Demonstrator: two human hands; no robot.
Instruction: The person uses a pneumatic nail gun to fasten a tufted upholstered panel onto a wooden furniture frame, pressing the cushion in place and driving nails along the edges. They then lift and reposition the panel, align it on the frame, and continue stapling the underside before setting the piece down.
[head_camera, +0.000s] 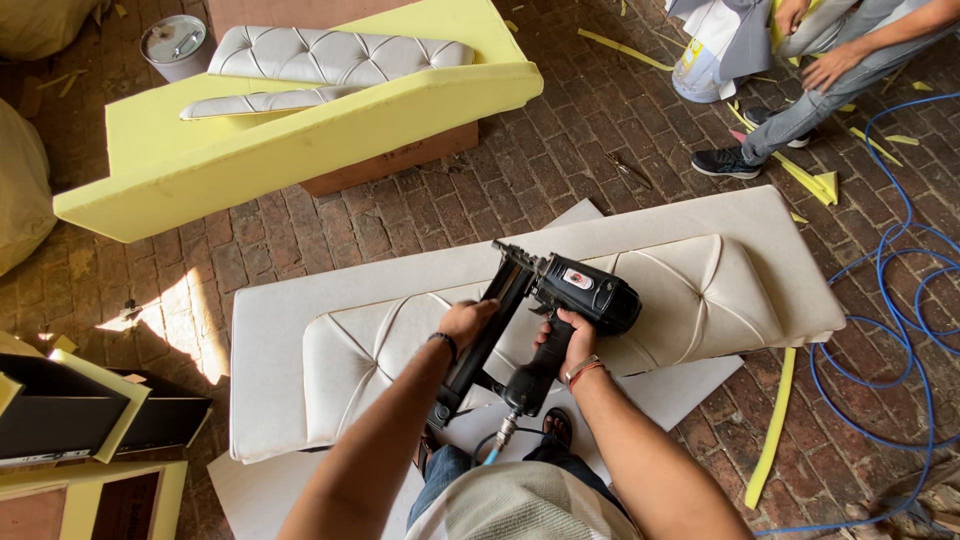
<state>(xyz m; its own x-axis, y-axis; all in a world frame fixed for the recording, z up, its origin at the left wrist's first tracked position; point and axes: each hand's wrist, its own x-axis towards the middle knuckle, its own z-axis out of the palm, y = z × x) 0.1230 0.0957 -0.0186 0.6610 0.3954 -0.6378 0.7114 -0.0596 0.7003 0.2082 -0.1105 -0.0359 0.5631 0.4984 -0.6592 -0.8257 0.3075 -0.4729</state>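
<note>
Near the middle of the brick floor (560, 170), on a cream tufted cushion panel (700, 290) lying with its long axis left to right, slightly rising to the far right. Black pneumatic nail gun (570, 295) held above the panel's near edge, nose pointing far-left, long magazine slanting down toward near-left. Right hand (565, 345) closed around the gun's grip, wristband showing; left hand (465, 322) curled on the magazine, just left of the right one and touching the tool. Blue air hose (890, 330) looping over the bricks at right, well apart. Yellow foam sofa frame (290, 140) far left, carrying grey tufted cushions (330, 55). Another person's legs and dark shoe (725, 162) at far right.
</note>
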